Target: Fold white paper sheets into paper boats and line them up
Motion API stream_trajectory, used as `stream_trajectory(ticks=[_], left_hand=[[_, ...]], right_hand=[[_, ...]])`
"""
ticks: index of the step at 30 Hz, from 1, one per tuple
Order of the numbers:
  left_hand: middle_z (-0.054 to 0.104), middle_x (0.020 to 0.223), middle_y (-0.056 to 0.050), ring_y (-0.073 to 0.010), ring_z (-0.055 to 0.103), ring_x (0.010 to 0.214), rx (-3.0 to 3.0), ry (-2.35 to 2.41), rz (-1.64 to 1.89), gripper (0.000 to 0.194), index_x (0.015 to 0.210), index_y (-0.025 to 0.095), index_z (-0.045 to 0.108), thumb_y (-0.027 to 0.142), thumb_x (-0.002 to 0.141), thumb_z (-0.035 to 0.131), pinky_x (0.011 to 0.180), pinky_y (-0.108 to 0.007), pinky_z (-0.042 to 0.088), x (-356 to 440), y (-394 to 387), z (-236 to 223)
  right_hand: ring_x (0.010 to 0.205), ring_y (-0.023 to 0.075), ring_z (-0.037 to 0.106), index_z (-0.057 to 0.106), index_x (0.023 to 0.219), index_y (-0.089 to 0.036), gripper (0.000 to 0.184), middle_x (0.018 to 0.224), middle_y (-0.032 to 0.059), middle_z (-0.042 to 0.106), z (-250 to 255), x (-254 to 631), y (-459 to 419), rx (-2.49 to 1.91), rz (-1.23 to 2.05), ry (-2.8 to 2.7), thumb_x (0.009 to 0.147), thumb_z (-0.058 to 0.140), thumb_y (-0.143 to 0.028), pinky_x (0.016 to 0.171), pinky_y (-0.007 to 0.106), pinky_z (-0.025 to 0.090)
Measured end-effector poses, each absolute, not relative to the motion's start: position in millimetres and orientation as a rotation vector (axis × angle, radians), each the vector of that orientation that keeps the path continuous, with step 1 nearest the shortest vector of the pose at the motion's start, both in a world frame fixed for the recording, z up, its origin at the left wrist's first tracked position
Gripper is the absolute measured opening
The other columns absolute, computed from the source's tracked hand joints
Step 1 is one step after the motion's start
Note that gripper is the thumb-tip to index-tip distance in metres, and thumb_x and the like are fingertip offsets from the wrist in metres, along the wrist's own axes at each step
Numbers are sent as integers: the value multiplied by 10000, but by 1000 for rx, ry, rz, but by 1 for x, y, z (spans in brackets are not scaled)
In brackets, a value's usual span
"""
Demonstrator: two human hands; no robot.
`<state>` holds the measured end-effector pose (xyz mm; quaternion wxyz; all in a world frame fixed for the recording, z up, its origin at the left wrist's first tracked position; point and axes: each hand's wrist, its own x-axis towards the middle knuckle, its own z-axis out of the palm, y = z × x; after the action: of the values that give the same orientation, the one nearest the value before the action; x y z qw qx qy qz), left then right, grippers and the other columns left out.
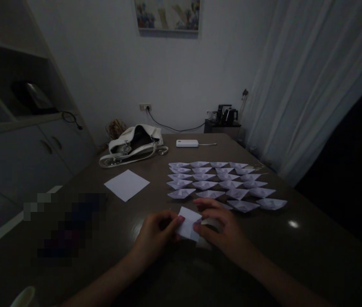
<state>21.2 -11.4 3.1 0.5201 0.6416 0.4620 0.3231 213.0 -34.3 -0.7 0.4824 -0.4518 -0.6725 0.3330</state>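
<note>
A small folded piece of white paper (pixel 187 222) is held just above the dark table, between my two hands. My left hand (pixel 160 228) pinches its left edge, thumb on top and fingers underneath. On the opposite side, my right hand (pixel 217 224) grips the right edge with the thumb, its other fingers curved over the far side. Beyond my hands stand several folded paper boats (pixel 204 185) in rows; one in the nearest row is partly covered by my right hand. A flat stack or sheet of white paper (pixel 126 185) lies to the left.
A white handbag (pixel 136 143) rests at the table's far left, beside a white power bank (pixel 187 143) with a short cable. A cup rim (pixel 24 296) shows at the lower left. Behind the table, a kettle (pixel 230 116) stands on a small cabinet.
</note>
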Motion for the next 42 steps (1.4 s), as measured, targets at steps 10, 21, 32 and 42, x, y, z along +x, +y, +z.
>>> stream_trajectory(ticks=[10,21,32,42], left_hand=[[644,952,-57,-181,631,818,1774,1008,891,252,978,177,520,290,793,648,629,-254,518,20,-15,4],[667,819,-30,-138,627,683,2210,898,1055,79,911,173,629,169,867,563,610,-217,489,19,-26,-1],[671,798,-50,-185,654,762,1791,914,953,121,804,147,671,262,818,635,664,-257,538,20,-21,6],[580,934,-40,-158,601,759,1852,872,1145,198,978,187,607,170,788,661,653,-259,519,20,-22,2]], right_hand=[[1021,219,569,668,706,-188,86,1076,66,593,6,211,-36,-1123,749,-1782,778,682,-145,866,373,434],[904,181,591,657,791,-182,109,1022,66,598,0,201,-38,-1116,724,-1730,796,574,-112,756,302,455],[1103,226,537,664,852,-217,53,1187,73,539,2,208,-40,-977,849,-1639,817,628,-235,905,372,450],[906,195,656,540,1098,-236,357,961,31,695,3,203,-41,-1020,1112,-1539,780,699,-246,816,348,501]])
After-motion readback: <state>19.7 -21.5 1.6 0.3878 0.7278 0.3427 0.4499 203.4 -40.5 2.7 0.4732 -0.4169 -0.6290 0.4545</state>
